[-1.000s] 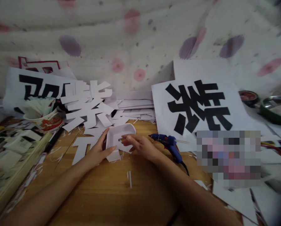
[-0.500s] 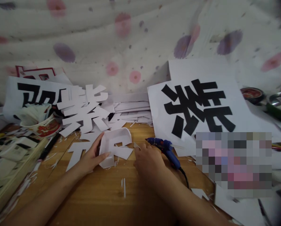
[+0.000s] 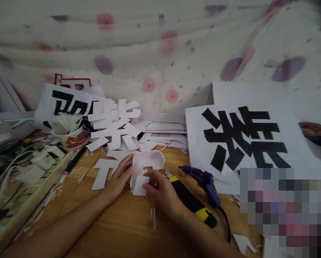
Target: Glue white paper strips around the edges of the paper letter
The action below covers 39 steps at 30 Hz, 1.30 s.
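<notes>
On the wooden table, a white paper form [image 3: 149, 157] with raised curved walls stands in front of me. My left hand [image 3: 120, 176] grips its left wall between thumb and fingers. A small square white piece [image 3: 140, 185] is pinched in my right hand [image 3: 159, 188], at the near end of the form. Right of that hand lies a black and yellow cutter [image 3: 190, 199], its blade pointing away from me. Beyond the cutter rests a blue glue gun [image 3: 203, 179] with a glue stick in its back.
At the left are a power strip [image 3: 46, 191] with plugs and a paper bowl [image 3: 72, 139] of strips. Behind lie cut white characters [image 3: 117, 125] and stacked strips [image 3: 164, 127]. A sheet with black characters [image 3: 198, 143] leans at the right.
The cutter now lies uncovered on the table, where my right hand was. My right hand has moved left to the form and now holds the small white piece. The view has turned left.
</notes>
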### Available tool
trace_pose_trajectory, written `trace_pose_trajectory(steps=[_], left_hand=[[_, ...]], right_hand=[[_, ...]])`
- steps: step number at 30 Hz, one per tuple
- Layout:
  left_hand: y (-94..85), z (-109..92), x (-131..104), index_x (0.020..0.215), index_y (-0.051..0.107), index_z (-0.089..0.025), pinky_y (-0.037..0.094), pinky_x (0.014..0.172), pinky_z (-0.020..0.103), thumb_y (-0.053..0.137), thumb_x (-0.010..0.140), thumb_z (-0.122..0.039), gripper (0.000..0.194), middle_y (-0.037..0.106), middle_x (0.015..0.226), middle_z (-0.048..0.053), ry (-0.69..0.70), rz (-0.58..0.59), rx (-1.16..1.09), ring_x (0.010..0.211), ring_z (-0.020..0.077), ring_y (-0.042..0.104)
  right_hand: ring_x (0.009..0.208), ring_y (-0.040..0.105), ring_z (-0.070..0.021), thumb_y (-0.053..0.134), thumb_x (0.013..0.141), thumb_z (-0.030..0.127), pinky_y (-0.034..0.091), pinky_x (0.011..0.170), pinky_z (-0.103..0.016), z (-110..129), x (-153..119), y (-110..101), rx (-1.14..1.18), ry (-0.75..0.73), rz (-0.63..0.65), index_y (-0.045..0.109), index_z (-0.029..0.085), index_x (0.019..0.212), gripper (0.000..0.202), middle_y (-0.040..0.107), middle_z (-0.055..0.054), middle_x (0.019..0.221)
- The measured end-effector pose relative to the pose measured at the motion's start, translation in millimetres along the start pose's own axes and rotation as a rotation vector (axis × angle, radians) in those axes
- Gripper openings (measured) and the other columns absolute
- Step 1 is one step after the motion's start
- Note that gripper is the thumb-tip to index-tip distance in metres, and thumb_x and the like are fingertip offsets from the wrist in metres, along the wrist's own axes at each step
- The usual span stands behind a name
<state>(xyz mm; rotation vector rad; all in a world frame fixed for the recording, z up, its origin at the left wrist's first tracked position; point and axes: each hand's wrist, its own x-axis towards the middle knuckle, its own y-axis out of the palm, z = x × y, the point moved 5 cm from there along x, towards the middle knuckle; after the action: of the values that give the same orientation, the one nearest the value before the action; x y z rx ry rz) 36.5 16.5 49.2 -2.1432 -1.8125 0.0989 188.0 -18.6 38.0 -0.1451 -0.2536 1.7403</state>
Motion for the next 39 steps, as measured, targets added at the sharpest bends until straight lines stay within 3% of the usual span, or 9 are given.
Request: trace_pose_trajectory(steps=[3,6,9,15,21,25,30,35,39], left_hand=[[-3.1,-23,-9,0.112,0.053,-0.023,0.039,0.093,0.032,0.046,0.085,-0.037,0.031,0.050,0.122,0.006,0.238,-0.077,0.141,0.109,0.0203,0.048],[9.6,-40,-19,0.097,0.060,-0.023,0.042,0.071,0.026,0.056,0.079,-0.035,0.022,0.059,0.090,0.003,0.292,0.069,0.223,0.080,0.0170,0.053],[16.5,-43,-21,0.092,0.059,-0.023,0.037,0.057,0.022,0.057,0.078,-0.037,0.019,0.053,0.067,-0.002,0.138,0.086,0.128,0.063,0.0132,0.048],[28.1,-34,-12,0.091,0.046,-0.023,0.023,0.036,0.016,0.050,0.079,-0.050,0.030,0.044,0.059,-0.007,-0.301,0.060,-0.429,0.039,0.0058,0.035],[58.3,-50,-11,0.076,0.044,-0.017,0.008,0.033,0.014,0.060,0.074,-0.037,0.026,0.047,0.059,-0.006,-0.415,0.246,-0.849,0.033,-0.0006,0.021],[68.7,-55,-12,0.060,0.038,-0.016,0.006,0.033,0.015,0.054,0.079,-0.040,0.034,0.030,0.046,-0.009,-0.444,0.309,-0.901,0.035,0.0009,0.015],[67.2,-51,-12,0.063,0.038,-0.017,0.006,0.035,0.016,0.060,0.073,-0.053,0.043,0.027,0.048,-0.010,-0.412,0.215,-0.918,0.037,0.0017,0.016],[72.6,-41,-15,0.064,0.036,-0.019,0.010,0.037,0.017,0.058,0.070,-0.059,0.047,0.031,0.047,-0.010,-0.428,0.175,-0.833,0.037,0.0031,0.022],[75.4,-38,-20,0.068,0.038,-0.019,0.020,0.040,0.018,0.057,0.071,-0.059,0.044,0.036,0.049,-0.009,-0.427,0.137,-0.815,0.041,0.0054,0.030]], right_hand=[[0.053,0.048,-0.0091,0.055,0.070,0.018,0.039,0.052,-0.022,0,1,-8,0.227,0.038,0.031,0.049,0.022,0.089,0.021,0.047,0.007,0.063],[0.054,0.048,-0.0096,0.058,0.071,0.027,0.040,0.053,-0.023,9,-1,-16,0.193,-0.009,0.027,0.048,0.021,0.090,0.022,0.052,0.005,0.068],[0.059,0.053,-0.0119,0.056,0.076,0.031,0.043,0.056,-0.025,24,-10,-29,-0.090,-0.075,-0.028,0.049,0.021,0.094,0.021,0.058,0.002,0.072],[0.084,0.061,-0.0278,0.059,0.074,0.022,0.048,0.064,-0.037,25,-40,-63,-1.122,-0.139,-0.147,0.058,0.019,0.095,0.021,0.064,-0.011,0.093],[0.081,0.063,-0.0250,0.060,0.070,0.015,0.049,0.071,-0.035,-3,-54,-62,-1.410,-0.213,-0.167,0.059,0.020,0.102,0.032,0.065,-0.010,0.090],[0.076,0.063,-0.0264,0.057,0.067,0.012,0.049,0.067,-0.036,-12,-57,-61,-1.413,-0.115,-0.215,0.061,0.018,0.097,0.031,0.066,-0.011,0.085],[0.090,0.062,-0.0298,0.054,0.064,0.018,0.050,0.074,-0.040,-15,-63,-72,-1.254,-0.133,-0.161,0.060,0.017,0.100,0.036,0.066,-0.014,0.096],[0.108,0.054,-0.0233,0.042,0.067,0.013,0.047,0.084,-0.037,23,-70,-71,-0.942,-0.381,-0.185,0.044,0.022,0.118,0.051,0.057,-0.010,0.116],[0.098,0.058,-0.0222,0.042,0.060,0.009,0.047,0.077,-0.032,54,-63,-46,-0.835,-0.371,-0.066,0.050,0.025,0.105,0.048,0.061,-0.006,0.104]])
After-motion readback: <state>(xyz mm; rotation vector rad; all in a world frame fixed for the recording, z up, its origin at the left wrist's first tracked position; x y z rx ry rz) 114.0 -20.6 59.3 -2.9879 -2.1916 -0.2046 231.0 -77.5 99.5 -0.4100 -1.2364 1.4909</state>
